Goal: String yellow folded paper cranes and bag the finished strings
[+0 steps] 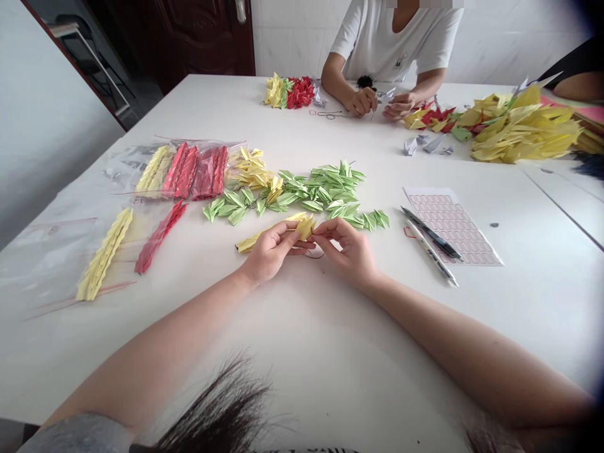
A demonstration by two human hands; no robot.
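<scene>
One yellow paper crane sat pinched between the person's left hand and right hand, the fingers of both hands closed on it just above the white counter. From the left hand, a flat strand of yellow cranes ran off to the left, and a dark thread showed below the hands. Just beyond them lay a loose spread of green paper cranes. Further left were plastic bags holding strung red and yellow cranes, with a yellow strand and a red strand lying close by. To the right, two pens lay against a sheet of red printed labels. Across the counter, a co-worker in a white T-shirt had both hands close together, between a small heap of red and yellow cranes and a large heap of yellow cranes. What those hands held was too small to tell.
</scene>
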